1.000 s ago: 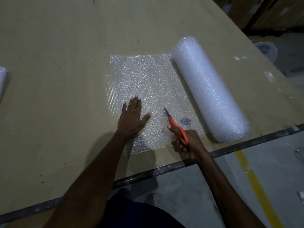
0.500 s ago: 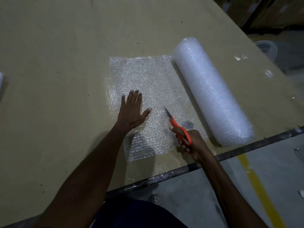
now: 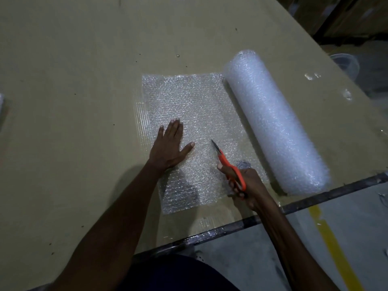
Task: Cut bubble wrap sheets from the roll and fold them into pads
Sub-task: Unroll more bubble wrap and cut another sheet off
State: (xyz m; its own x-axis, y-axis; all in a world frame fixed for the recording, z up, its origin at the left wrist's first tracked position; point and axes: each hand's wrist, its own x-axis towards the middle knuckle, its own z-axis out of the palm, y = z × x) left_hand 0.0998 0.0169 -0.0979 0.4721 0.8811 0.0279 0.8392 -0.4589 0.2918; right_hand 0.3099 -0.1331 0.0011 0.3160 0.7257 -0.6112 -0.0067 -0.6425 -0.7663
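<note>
A fat roll of bubble wrap (image 3: pixel 275 122) lies on the tan table (image 3: pixel 73 80), with a sheet (image 3: pixel 189 97) unrolled from it to the left. My left hand (image 3: pixel 170 145) presses flat on the sheet, fingers straight. My right hand (image 3: pixel 245 183) grips orange-handled scissors (image 3: pixel 227 162) near the sheet's near edge. The blades point away from me, into the sheet, a little left of the roll. The blade tips look nearly together.
The table's dark front edge (image 3: pixel 336 192) runs diagonally near me; beyond it lies grey floor with a yellow line (image 3: pixel 333 244). A pale object (image 3: pixel 1 101) sits at the far left edge. A clear container (image 3: pixel 346 61) stands off the table at right.
My left hand has slid a little farther up the sheet. The scissors have advanced slightly along the sheet, away from me.
</note>
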